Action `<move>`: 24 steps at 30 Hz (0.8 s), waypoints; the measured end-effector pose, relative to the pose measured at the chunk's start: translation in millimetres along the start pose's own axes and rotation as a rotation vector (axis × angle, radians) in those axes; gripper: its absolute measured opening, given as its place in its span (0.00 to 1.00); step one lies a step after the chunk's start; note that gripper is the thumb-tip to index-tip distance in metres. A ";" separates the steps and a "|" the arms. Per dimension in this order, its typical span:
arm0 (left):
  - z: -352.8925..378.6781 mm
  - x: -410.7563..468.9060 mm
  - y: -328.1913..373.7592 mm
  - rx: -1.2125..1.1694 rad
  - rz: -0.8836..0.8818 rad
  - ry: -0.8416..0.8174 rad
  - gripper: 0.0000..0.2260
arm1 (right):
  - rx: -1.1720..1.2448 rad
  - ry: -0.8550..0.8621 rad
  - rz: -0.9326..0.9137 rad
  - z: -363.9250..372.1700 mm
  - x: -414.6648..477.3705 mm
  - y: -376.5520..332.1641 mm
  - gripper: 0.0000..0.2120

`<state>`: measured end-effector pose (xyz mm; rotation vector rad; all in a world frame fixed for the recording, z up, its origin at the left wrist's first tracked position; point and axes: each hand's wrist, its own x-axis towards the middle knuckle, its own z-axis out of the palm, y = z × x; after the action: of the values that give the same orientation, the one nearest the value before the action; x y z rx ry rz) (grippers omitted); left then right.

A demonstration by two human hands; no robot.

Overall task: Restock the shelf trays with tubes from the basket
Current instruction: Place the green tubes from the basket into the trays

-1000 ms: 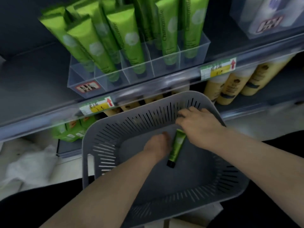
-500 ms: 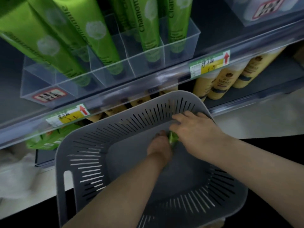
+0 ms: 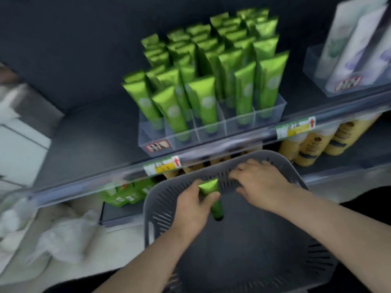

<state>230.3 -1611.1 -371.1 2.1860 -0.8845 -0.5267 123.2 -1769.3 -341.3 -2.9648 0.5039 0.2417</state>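
So the left hand [image 3: 193, 205] has its fingers and thumb wrapped round a small green tube [image 3: 211, 192], holding it just over the far left part of the grey slotted basket [image 3: 296, 263], crimped end toward the shelf and dark cap pointing back at the person. The right hand [image 3: 261, 182] is holding nothing as far as I can see, its fingers just spread against the inside of the basket's far wall. Up on the shelf, the clear tray [image 3: 211, 135] sits right at the front edge, packed with upright green tubes [image 3: 206, 102]. Yellow price tags [image 3: 161, 167] are on the shelf's front rail, and yellow bottles [image 3: 311, 144] stand on the shelf below, toward its right end.
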 end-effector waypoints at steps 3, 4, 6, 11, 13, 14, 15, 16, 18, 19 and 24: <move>-50.3 -2.5 27.7 0.018 0.069 0.084 0.09 | -0.031 0.132 0.018 -22.3 -9.1 -8.4 0.15; -66.2 -2.5 38.1 0.018 0.100 0.120 0.10 | -0.024 0.166 0.015 -32.6 -10.5 -13.7 0.15; -96.0 -1.9 56.8 0.003 0.172 0.193 0.13 | 0.007 0.242 -0.018 -56.7 -10.1 -28.7 0.14; -160.2 3.4 94.4 0.033 0.280 0.292 0.12 | 0.081 0.435 -0.101 -125.2 -3.0 -60.6 0.14; -179.5 13.8 99.4 -0.053 0.269 0.351 0.04 | 0.089 0.486 -0.107 -143.4 1.3 -65.3 0.13; -187.6 20.3 100.6 -0.096 0.256 0.387 0.03 | 0.094 0.501 -0.105 -149.5 3.2 -66.9 0.13; -193.7 28.4 100.3 -0.124 0.246 0.423 0.05 | 0.095 0.507 -0.102 -153.9 5.3 -67.9 0.13; -198.2 36.7 98.8 -0.132 0.237 0.441 0.06 | 0.091 0.503 -0.100 -156.4 7.1 -68.8 0.13; -202.3 51.9 94.6 -0.107 0.200 0.415 0.04 | 0.074 0.483 -0.108 -158.4 10.8 -68.9 0.13; -201.9 58.2 92.2 -0.084 0.172 0.384 0.04 | 0.067 0.479 -0.116 -158.6 12.9 -68.3 0.13; -194.7 77.0 80.8 0.054 0.102 0.298 0.12 | 0.062 0.479 -0.137 -159.7 27.4 -66.5 0.13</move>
<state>362.3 -1618.6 -189.7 2.1807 -0.8485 -0.1231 192.9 -1739.4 -183.5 -2.9681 0.3403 -0.4988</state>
